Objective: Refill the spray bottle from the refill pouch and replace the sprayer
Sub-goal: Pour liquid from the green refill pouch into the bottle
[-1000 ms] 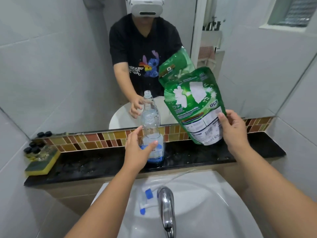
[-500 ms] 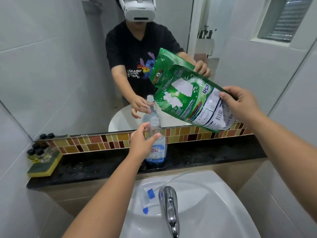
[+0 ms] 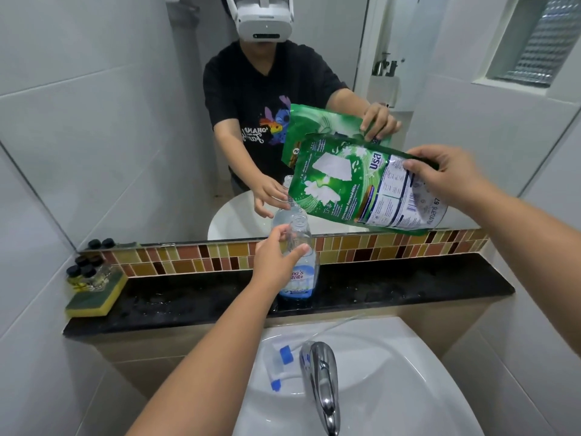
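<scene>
A clear spray bottle with a blue label stands uncapped on the black ledge. My left hand grips its upper body. My right hand pinches the bottom edge of a green refill pouch, which lies tipped nearly sideways with its lower left corner right at the bottle's mouth. The white and blue sprayer with its thin tube lies in the sink left of the tap.
A chrome tap rises at the sink's middle. A yellow-green sponge carrying small black-capped bottles sits at the ledge's left end. A mirror above the tiled strip reflects me and the pouch.
My right hand has swung the pouch from nearly upright to almost horizontal and brought its corner down to the bottle's mouth. My left hand has stayed around the bottle.
</scene>
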Motion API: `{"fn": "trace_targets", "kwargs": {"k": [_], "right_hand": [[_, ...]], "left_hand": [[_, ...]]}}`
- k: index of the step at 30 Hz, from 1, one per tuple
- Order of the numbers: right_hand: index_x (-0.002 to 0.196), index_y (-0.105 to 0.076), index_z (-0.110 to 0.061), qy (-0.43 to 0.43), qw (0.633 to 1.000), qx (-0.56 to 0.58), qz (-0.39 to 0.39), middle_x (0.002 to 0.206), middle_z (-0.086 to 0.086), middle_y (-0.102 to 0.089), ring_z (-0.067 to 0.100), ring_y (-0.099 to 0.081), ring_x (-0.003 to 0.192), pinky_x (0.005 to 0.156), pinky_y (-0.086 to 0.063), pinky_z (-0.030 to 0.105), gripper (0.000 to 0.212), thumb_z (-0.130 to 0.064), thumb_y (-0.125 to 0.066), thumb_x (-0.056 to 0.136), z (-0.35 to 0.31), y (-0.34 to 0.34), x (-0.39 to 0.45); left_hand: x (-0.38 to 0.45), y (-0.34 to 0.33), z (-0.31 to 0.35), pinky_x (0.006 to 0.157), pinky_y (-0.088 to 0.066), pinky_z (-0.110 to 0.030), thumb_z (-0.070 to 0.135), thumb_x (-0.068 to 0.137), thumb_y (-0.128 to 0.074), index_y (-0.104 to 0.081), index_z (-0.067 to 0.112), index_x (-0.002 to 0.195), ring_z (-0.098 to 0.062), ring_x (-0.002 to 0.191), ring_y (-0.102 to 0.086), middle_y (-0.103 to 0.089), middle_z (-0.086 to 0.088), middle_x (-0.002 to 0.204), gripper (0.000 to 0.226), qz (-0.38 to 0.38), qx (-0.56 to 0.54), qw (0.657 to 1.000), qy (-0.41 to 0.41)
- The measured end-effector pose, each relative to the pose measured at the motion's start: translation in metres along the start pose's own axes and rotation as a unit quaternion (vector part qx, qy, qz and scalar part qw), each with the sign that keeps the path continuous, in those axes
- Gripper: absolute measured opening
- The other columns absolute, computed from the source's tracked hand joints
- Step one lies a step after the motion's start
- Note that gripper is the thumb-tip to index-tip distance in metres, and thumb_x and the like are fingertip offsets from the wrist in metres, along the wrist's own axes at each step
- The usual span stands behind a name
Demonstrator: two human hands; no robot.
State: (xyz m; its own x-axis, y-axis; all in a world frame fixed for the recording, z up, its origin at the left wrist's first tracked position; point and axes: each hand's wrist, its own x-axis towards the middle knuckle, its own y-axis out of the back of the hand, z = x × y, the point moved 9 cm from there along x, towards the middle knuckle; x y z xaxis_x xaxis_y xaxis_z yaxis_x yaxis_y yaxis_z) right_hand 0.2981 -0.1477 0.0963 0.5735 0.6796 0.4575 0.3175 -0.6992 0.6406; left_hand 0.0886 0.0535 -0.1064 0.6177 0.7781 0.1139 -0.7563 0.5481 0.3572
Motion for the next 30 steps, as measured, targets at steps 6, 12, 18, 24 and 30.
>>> {"fn": "trace_targets", "kwargs": {"k": [6,12,18,24,30], "right_hand": [[0.082,-0.065,-0.043,0.025,0.998,-0.04,-0.028,0.086,-0.006,-0.07,0.022,-0.064,0.081,0.068,-0.05,0.031,0.02,-0.025,-0.062,0.091,-0.021,0.0,0.011],[0.102,-0.069,-0.03,0.052,0.994,-0.079,-0.053,0.09,-0.004,-0.069,0.016,-0.061,0.079,0.062,-0.043,0.021,0.015,-0.025,-0.062,0.091,-0.041,-0.001,0.018],[0.112,-0.068,-0.018,0.096,0.981,-0.155,-0.062,0.094,0.001,-0.068,0.003,-0.056,0.073,0.057,-0.036,0.015,0.022,-0.022,-0.06,0.092,-0.066,-0.001,0.023],[0.112,-0.069,-0.021,0.119,0.969,-0.207,-0.056,0.094,0.002,-0.067,0.02,-0.058,0.081,0.058,-0.035,0.016,0.022,-0.02,-0.06,0.092,-0.082,0.005,0.028],[0.113,-0.068,-0.024,0.139,0.96,-0.237,-0.06,0.089,0.002,-0.067,0.023,-0.06,0.075,0.055,-0.038,0.019,0.023,-0.021,-0.058,0.093,-0.098,0.005,0.031]], "left_hand": [[0.0,-0.001,-0.001,0.065,-0.036,-0.016,0.044,0.083,-0.071,-0.049,0.038,0.127,-0.007,0.104,-0.049,-0.052,0.005,0.126,0.05,-0.001,-0.001,1.0,0.004],[0.0,-0.003,-0.003,0.073,-0.039,-0.021,0.046,0.082,-0.071,-0.048,0.04,0.127,-0.005,0.101,-0.046,-0.051,0.006,0.127,0.051,0.004,0.008,1.0,0.003],[0.001,-0.003,-0.006,0.08,-0.045,-0.026,0.048,0.081,-0.071,-0.048,0.042,0.126,-0.006,0.103,-0.049,-0.052,0.007,0.128,0.052,0.006,0.005,1.0,0.003],[-0.002,-0.004,-0.005,0.079,-0.049,-0.026,0.043,0.083,-0.071,-0.047,0.04,0.13,-0.008,0.106,-0.051,-0.052,0.006,0.128,0.053,0.002,-0.026,1.0,0.003],[-0.005,-0.003,-0.003,0.083,-0.05,-0.029,0.041,0.084,-0.071,-0.048,0.038,0.13,-0.009,0.11,-0.05,-0.052,0.006,0.13,0.052,0.003,-0.044,0.999,0.0]]}}
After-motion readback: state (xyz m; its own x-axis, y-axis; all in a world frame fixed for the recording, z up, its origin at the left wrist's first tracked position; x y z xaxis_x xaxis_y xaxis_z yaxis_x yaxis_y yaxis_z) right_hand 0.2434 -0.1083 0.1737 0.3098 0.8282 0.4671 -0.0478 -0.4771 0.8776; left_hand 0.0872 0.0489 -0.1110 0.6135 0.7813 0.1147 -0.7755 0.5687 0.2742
